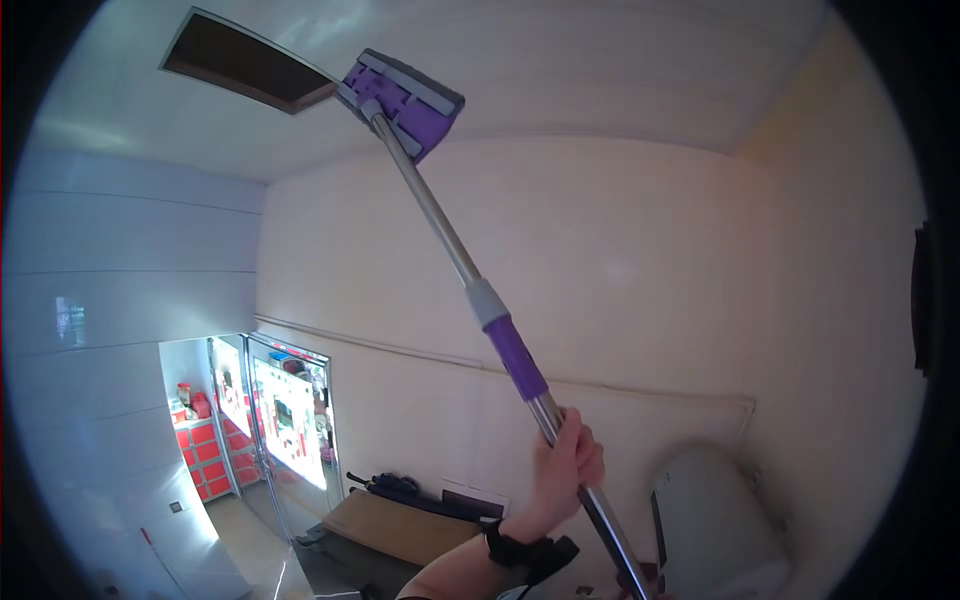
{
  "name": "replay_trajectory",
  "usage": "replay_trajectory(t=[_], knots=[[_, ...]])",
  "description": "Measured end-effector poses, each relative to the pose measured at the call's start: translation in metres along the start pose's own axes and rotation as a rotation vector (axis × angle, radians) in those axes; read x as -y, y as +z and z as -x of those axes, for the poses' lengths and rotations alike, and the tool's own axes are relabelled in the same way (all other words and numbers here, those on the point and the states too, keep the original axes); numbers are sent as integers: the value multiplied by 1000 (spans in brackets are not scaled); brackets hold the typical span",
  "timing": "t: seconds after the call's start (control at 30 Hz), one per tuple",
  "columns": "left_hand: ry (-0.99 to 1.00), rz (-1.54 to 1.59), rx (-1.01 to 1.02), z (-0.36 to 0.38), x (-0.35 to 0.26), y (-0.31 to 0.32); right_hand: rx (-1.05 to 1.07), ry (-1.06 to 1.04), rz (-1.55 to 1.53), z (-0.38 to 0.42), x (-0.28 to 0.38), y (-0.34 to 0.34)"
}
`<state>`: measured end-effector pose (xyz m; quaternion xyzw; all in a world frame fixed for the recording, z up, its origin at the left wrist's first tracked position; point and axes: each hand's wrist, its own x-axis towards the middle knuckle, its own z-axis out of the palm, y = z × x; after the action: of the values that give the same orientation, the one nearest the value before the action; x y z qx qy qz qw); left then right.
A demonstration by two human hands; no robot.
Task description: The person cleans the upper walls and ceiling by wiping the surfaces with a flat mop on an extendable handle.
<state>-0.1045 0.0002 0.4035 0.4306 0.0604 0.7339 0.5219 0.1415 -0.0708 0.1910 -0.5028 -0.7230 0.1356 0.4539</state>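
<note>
A flat mop with a purple and grey head [405, 100] is raised overhead, its head up at the white ceiling beside a dark rectangular opening [250, 65]. Its silver pole [430, 205] slants down to the right and has a purple and grey collar [515, 355]. Below that collar, my left hand [568, 468] is closed around the pole, with a black band on the wrist. My right hand [645, 580] shows only in part at the bottom edge, dark, wrapped around the lower pole.
A white rounded appliance [715, 530] stands at lower right. Near the wall are a brown board [400, 528] and dark items. A mirrored, metal-framed door [290, 420] stands at left by red drawers [205, 460]. A thin pipe [420, 352] runs along the wall.
</note>
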Motion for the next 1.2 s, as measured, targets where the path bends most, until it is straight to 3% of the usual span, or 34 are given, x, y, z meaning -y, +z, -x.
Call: replay_trajectory(t=[0.03, 0.1, 0.13, 0.17, 0.23, 0.37, 0.47, 0.53, 0.67, 0.83, 0.97, 1.13, 1.2], knots=[[14, 58, 89, -5, -10, 1, 4, -13, -6, -6, 6, -11], [53, 46, 169, -8, -27, 10, 238, 7, -180, -15, 12, -34], [61, 104, 263, -10, -32, 13, 369, 2, -413, -25, 20, -45], [69, 162, 358, -11, -37, 15, 378, -9, -413, -31, 11, -47], [91, 214, 454, -19, -37, 14, 367, -206, -82, -41, -9, -47], [186, 327, 662, -30, -47, 30, 193, -141, -78, -51, 18, -52], [229, 323, 636, -34, -64, 53, 70, -60, -115, -56, 37, -63], [240, 286, 586, -38, -76, 69, -35, -270, -59, -63, 47, -70], [269, 165, 505, -44, -92, 94, -58, -190, -29, -66, 65, -80], [327, 49, 456, -47, -114, 113, -63, -329, -62, -76, 65, -82], [346, -41, 408, -49, -145, 122, -8, -335, -172, -78, 104, -69], [334, -119, 292, -47, -154, 97, 266, -57, -241, -85, 113, -43], [382, -140, 244, -42, -163, 87, 293, -106, -271, -84, 126, -31]])
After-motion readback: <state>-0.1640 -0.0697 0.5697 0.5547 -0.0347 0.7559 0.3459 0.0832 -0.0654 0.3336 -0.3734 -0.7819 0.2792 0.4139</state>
